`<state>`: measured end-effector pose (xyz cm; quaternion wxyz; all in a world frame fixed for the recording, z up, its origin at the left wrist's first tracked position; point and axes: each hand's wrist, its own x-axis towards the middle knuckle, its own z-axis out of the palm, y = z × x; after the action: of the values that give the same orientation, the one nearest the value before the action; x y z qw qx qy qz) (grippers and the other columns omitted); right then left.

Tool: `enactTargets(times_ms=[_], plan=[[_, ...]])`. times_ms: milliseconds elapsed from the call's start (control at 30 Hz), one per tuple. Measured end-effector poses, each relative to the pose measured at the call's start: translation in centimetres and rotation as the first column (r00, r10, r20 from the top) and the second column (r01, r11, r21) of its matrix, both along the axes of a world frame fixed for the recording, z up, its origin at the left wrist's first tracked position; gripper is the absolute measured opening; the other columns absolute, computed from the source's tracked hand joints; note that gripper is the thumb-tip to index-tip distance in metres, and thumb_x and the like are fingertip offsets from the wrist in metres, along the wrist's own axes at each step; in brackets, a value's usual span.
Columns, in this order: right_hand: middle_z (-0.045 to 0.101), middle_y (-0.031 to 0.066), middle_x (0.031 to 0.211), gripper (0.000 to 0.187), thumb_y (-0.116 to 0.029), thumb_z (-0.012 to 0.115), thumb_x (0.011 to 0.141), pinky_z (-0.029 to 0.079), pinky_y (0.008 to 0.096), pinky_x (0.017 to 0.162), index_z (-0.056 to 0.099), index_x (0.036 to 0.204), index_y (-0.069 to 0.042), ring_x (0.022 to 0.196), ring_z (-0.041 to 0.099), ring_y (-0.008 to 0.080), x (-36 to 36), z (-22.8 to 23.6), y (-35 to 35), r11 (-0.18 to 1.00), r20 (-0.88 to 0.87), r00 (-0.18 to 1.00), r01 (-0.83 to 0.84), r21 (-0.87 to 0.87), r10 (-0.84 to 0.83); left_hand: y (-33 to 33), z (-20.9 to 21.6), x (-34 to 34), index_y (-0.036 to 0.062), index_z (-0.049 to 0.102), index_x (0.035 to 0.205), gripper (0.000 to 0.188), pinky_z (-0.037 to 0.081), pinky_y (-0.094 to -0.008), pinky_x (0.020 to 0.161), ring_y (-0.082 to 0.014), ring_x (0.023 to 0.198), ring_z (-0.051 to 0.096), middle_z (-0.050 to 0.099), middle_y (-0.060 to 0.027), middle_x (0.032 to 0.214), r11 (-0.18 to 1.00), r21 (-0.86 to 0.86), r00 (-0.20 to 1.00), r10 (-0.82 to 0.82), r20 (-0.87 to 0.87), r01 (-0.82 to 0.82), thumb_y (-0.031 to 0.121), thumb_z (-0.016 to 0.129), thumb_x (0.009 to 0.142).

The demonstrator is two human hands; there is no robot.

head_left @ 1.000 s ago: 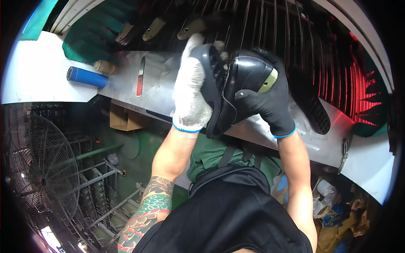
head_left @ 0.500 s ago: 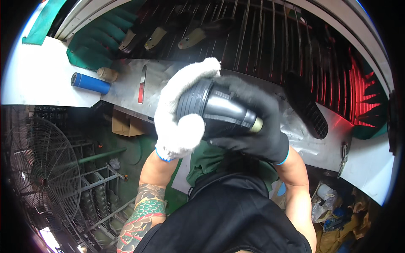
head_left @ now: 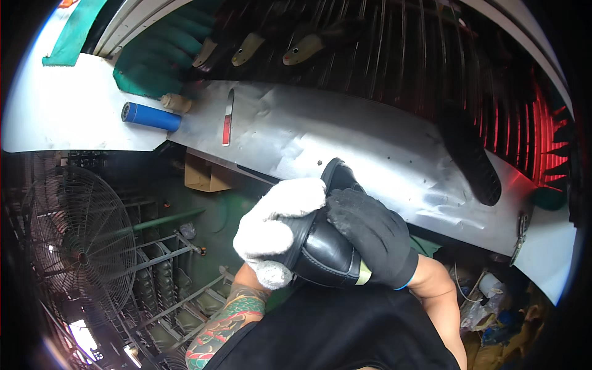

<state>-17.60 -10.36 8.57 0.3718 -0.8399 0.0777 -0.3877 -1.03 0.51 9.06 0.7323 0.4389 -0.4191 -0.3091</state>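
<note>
Close to my body I hold a black shoe (head_left: 330,250), tilted, with a pale yellow-green form showing at its end. My left hand (head_left: 271,225), in a white knit glove, is closed round the sole side of it. Across the upper lies my right hand (head_left: 373,234), in a dark grey glove, its fingers bent over the shoe and gripping it. The palms and part of the shoe are hidden by the gloves.
A metal ledge (head_left: 277,123) bears a red-handled knife (head_left: 227,126) and a black sole (head_left: 472,160). To the left lie a blue cylinder (head_left: 151,116) and a tan roll (head_left: 176,103). Several shoes on lasts (head_left: 303,49) stand on dark bars. A fan (head_left: 80,240) is at left.
Both hands have brought the shoe down from over the ledge toward my body and turned it. The knife and blue cylinder appear farther right as the view shifts.
</note>
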Motion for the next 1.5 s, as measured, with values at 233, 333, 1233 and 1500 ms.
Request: enactTargets(times_ms=[233,333,1233,1500], plan=[[0.072,0.0202,0.119,0.062,-0.020,0.085,0.074,0.061,0.0458,0.088,0.064,0.129,0.000,0.107,0.073,0.0377,2.7,2.0,-4.2,0.978,0.003,0.980,-0.198,0.069,0.198,-2.1,0.0,2.2,0.0138,0.056,0.123,0.047,0.051,-0.0637,0.100,-0.0450,0.113,0.063,0.063,-0.0268,0.119,0.981,-0.194,0.929,0.084,0.362,-0.013,0.057,0.051,0.104],[0.072,0.0184,0.120,0.064,-0.020,0.082,0.075,0.060,0.0455,0.093,0.064,0.134,-0.002,0.107,0.072,0.0377,3.2,2.2,-5.5,0.987,-0.034,0.999,-0.035,-0.159,0.030,-4.5,-0.6,3.5,0.0169,0.056,0.125,0.044,0.047,-0.0624,0.108,-0.0476,0.124,0.060,0.061,-0.0302,0.129,0.970,-0.243,0.922,0.091,0.376,0.004,0.056,0.051,0.105],[0.062,0.0118,0.141,0.089,-0.022,0.082,0.076,0.050,0.0373,0.111,0.043,0.154,-0.001,0.129,0.062,0.0233,-2.2,-7.2,0.8,-0.231,0.034,0.942,0.047,0.972,0.335,-2.9,-10.5,5.0,0.0013,0.066,0.088,0.014,0.049,-0.0271,0.061,-0.0100,0.067,0.058,0.060,-0.0022,0.074,0.774,0.592,0.967,-0.254,-0.037,0.226,0.010,0.062,0.098],[0.061,0.0140,0.138,0.101,-0.014,0.084,0.073,0.047,0.0386,0.109,0.033,0.161,-0.003,0.128,0.060,0.0250,-2.7,-5.9,-2.3,0.510,-0.264,0.928,0.099,0.854,0.262,-5.4,-10.0,8.0,-0.0007,0.065,0.106,0.028,0.053,-0.0362,0.078,-0.0179,0.084,0.064,0.067,-0.0089,0.092,0.841,0.524,0.949,-0.263,0.175,0.136,0.020,0.075,0.091]])
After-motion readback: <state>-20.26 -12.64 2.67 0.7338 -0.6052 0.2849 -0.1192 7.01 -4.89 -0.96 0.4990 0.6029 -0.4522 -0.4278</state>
